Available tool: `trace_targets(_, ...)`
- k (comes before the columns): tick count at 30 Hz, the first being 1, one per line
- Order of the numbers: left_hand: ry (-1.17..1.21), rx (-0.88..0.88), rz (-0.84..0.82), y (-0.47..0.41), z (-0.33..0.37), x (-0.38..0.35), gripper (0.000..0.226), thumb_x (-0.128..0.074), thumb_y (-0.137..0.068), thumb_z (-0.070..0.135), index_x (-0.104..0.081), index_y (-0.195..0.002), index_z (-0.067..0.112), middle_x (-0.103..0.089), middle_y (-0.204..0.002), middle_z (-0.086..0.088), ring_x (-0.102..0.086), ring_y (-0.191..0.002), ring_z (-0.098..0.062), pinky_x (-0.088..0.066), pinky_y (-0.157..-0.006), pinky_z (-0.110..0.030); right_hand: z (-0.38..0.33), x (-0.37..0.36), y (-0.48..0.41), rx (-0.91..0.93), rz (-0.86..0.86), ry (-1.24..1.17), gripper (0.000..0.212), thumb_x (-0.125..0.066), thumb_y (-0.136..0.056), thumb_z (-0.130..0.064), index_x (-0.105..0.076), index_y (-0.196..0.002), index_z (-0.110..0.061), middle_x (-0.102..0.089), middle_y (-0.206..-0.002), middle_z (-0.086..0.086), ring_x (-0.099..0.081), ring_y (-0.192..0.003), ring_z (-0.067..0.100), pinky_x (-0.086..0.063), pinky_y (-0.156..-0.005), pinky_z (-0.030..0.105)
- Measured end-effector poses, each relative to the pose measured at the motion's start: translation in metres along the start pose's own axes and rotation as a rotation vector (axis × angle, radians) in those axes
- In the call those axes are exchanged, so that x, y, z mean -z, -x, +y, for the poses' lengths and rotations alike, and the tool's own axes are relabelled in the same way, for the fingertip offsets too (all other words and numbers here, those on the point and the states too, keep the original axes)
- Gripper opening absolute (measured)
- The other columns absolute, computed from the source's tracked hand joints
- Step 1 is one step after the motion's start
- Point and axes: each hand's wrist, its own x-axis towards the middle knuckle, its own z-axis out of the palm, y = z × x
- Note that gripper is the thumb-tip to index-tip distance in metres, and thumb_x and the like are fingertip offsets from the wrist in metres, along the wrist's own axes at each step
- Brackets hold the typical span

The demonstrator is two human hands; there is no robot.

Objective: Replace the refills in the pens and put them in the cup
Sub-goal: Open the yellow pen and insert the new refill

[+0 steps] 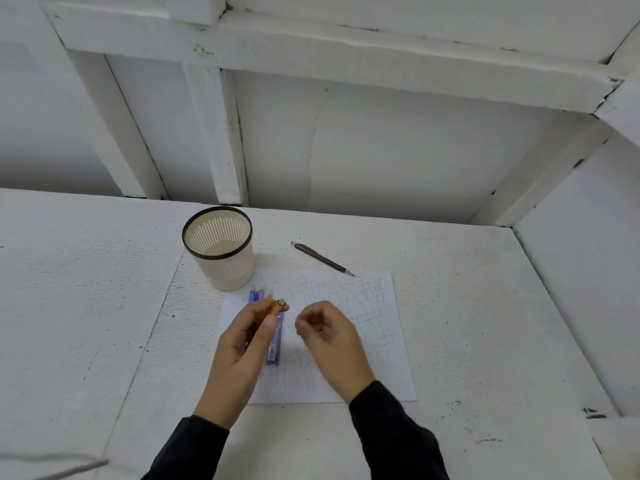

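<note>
My left hand grips an orange pen barrel, its open end pointing up and away. Just to its right, my right hand is blurred, its fingers pinched together; whether something small sits between them I cannot tell. Under my left hand a blue pack of refills lies on a scribbled sheet of paper. A beige slotted cup with a dark rim stands empty behind the paper's left corner. A dark pen lies on the table past the paper's far edge.
The white table has a rough, cracked surface. White wooden beams and a wall rise behind it, and a white side panel closes the right. A grey cable shows at the bottom left.
</note>
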Motion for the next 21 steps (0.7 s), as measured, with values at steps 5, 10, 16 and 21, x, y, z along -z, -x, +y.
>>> trace_targets(5,-0.069,0.003,-0.016,-0.001,-0.003,-0.001,0.032,-0.049,-0.079,0.055,-0.065,-0.101,0.038,-0.067,-0.102,0.012,-0.062,-0.103,-0.014,-0.050,-0.091,-0.033,-0.042,0.021,0.008,0.073,0.046,-0.347,0.011,-0.064,-0.085,0.001,-0.067,-0.090,-0.008,-0.069,-0.086,0.000,-0.067,-0.085,0.018,-0.057,-0.077,0.030)
trace_targets(10,-0.117,-0.015,-0.027,-0.001,-0.005,-0.002,0.037,-0.049,-0.080,0.056,-0.065,-0.102,0.032,-0.064,-0.095,0.004,-0.061,-0.096,-0.020,-0.052,-0.084,-0.030,-0.052,0.022,0.013,0.201,0.009,-0.254,0.011,-0.065,-0.085,0.001,-0.064,-0.092,-0.007,-0.069,-0.089,0.000,-0.067,-0.090,0.019,-0.056,-0.083,0.030)
trace_targets(16,-0.188,-0.045,-0.028,-0.002,-0.005,0.000,0.030,-0.047,-0.080,0.058,-0.062,-0.100,0.041,-0.062,-0.093,0.006,-0.060,-0.096,-0.018,-0.049,-0.085,-0.028,-0.052,0.021,0.013,0.249,0.003,-0.162,0.016,-0.066,-0.083,0.000,-0.060,-0.093,-0.012,-0.067,-0.086,-0.002,-0.067,-0.086,0.018,-0.056,-0.079,0.027)
trace_targets(21,-0.225,-0.041,-0.016,-0.002,-0.004,0.001,0.033,-0.046,-0.078,0.061,-0.060,-0.103,0.046,-0.061,-0.095,0.011,-0.058,-0.099,-0.015,-0.049,-0.086,-0.029,-0.051,0.022,0.012,0.267,0.008,-0.097,0.019,-0.066,-0.083,-0.001,-0.059,-0.093,-0.016,-0.066,-0.085,0.000,-0.067,-0.085,0.018,-0.058,-0.077,0.029)
